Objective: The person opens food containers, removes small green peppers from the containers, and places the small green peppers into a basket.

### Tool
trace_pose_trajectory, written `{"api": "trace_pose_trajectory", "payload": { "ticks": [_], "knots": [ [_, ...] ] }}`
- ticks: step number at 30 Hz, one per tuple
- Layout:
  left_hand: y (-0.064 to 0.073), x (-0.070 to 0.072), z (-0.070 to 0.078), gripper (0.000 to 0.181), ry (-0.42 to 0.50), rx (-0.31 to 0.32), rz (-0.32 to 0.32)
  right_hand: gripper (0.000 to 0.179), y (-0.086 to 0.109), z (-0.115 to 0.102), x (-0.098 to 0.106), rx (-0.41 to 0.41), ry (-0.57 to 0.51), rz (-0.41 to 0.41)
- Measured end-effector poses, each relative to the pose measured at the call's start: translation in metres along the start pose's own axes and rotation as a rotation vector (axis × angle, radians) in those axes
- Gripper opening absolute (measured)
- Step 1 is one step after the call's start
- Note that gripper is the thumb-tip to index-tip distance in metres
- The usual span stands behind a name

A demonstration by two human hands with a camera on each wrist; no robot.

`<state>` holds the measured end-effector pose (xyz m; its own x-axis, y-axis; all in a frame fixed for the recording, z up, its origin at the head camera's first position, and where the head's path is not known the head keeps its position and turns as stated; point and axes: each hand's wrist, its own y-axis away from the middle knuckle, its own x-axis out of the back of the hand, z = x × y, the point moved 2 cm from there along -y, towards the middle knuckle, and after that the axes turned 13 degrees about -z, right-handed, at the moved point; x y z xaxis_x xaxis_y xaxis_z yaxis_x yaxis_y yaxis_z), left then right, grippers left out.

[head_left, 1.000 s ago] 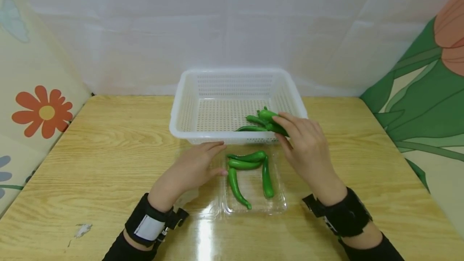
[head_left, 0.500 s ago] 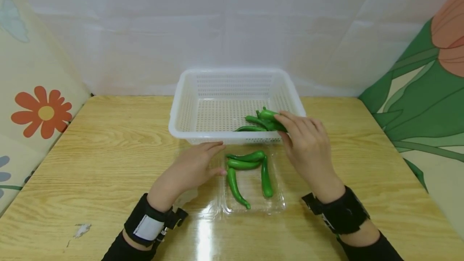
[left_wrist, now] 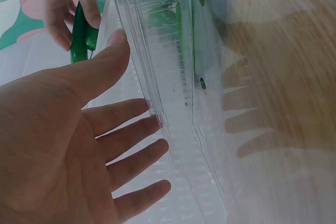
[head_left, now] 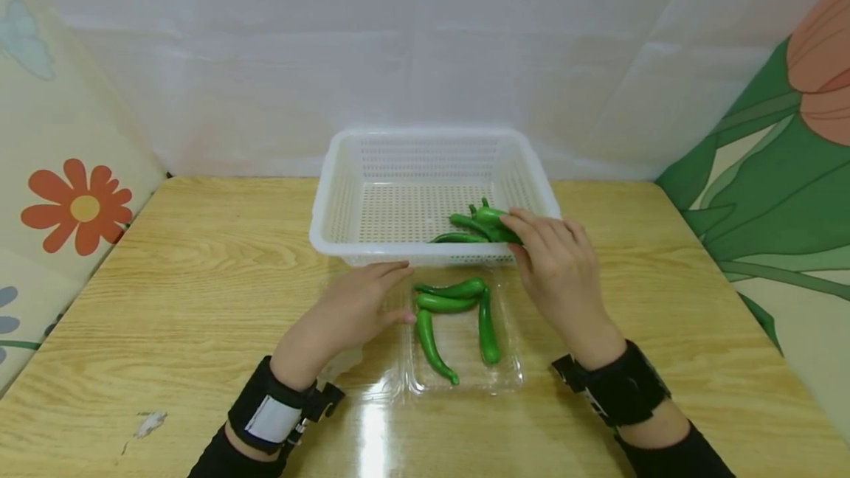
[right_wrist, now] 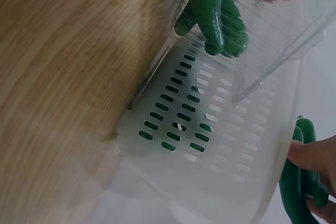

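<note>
At the front right corner of the white basket [head_left: 392,248], my right hand [head_left: 561,264] reaches over the rim and grips a green chili pepper [head_left: 506,234]. Other green peppers [head_left: 468,237] lie around its fingers inside the basket. From the right wrist view, the thumb presses against dark green peppers [right_wrist: 295,190]. My left hand [head_left: 348,308] lies beside the clear plastic container [head_left: 458,382], its fingers extended. The left wrist view has those fingertips at the container's edge [left_wrist: 152,95]. Several green peppers [head_left: 448,303] rest in the container.
The basket stands against a white backdrop [head_left: 425,50] at the back of the wooden table [head_left: 219,279]. The container's clear lid half [head_left: 378,382] lies to the left of its filled half. Floral panels [head_left: 85,206] flank both sides.
My right hand has shifted only slightly at the basket's corner, keeping its hold on the pepper. The left hand and the peppers in the container stay where they were.
</note>
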<state>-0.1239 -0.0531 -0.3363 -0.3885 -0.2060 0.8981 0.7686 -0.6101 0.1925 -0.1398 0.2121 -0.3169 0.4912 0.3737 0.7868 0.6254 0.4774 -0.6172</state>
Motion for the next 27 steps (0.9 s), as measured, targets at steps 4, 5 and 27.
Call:
{"api": "trace_pose_trajectory", "payload": {
  "ticks": [4,5,27],
  "knots": [
    [0.0001,-0.0001,-0.0004,0.073,0.004,-0.001,-0.002,0.045,0.0001,0.0000,-0.0010,0.001,0.000,0.006],
    [0.0001,-0.0001,-0.0005,0.073,0.006,0.000,-0.003,0.045,0.0002,0.0001,-0.0015,0.000,-0.001,0.008],
    [-0.0002,-0.0013,-0.0001,0.073,-0.002,-0.008,0.004,0.045,0.0010,-0.0010,-0.0077,0.022,-0.048,0.018]
  ]
}}
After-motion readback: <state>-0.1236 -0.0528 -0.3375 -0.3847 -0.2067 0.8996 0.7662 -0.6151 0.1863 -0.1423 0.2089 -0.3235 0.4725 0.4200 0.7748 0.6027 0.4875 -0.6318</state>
